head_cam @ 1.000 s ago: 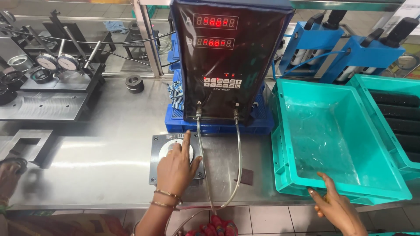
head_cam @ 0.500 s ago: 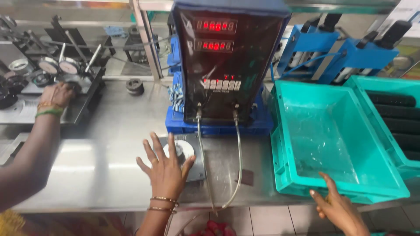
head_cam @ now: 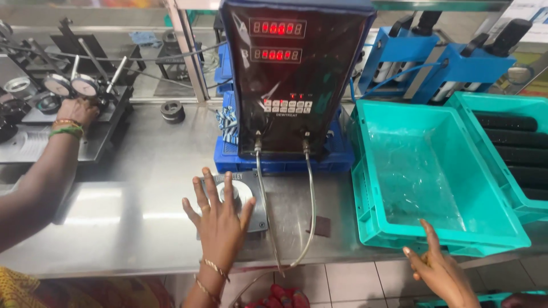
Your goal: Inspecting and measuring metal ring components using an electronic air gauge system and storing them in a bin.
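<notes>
1. The left hand (head_cam: 220,219) lies flat, palm down, on the steel tabletop (head_cam: 131,228), just in front of the black gauge unit (head_cam: 294,80) with its two rows of red digits. Its fingers (head_cam: 206,188) are spread apart and grip nothing.
2. Under those fingers sits a grey square base plate with a white round disc (head_cam: 237,191); the fingertips cover part of the disc. The plate lies directly in front of the gauge unit's blue base (head_cam: 285,162).
3. Two thin hoses (head_cam: 311,199) run down from the gauge unit's front, pass just right of the plate and drop over the tabletop edge.
4. The right hand (head_cam: 436,271) hovers at the near edge of the tabletop, to the right of the gauge unit, just in front of the near rim of a teal crate (head_cam: 371,199). Its fingers are loosely apart and hold nothing; whether they touch the crate cannot be told.
5. The crate holds a clear plastic liner (head_cam: 416,171).
6. Far left of the gauge unit, another person's hand (head_cam: 77,111) with bangles rests on a dark fixture with dial gauges (head_cam: 71,85).
7. A small black ring (head_cam: 172,111) stands on the tabletop, left of the gauge unit.
</notes>
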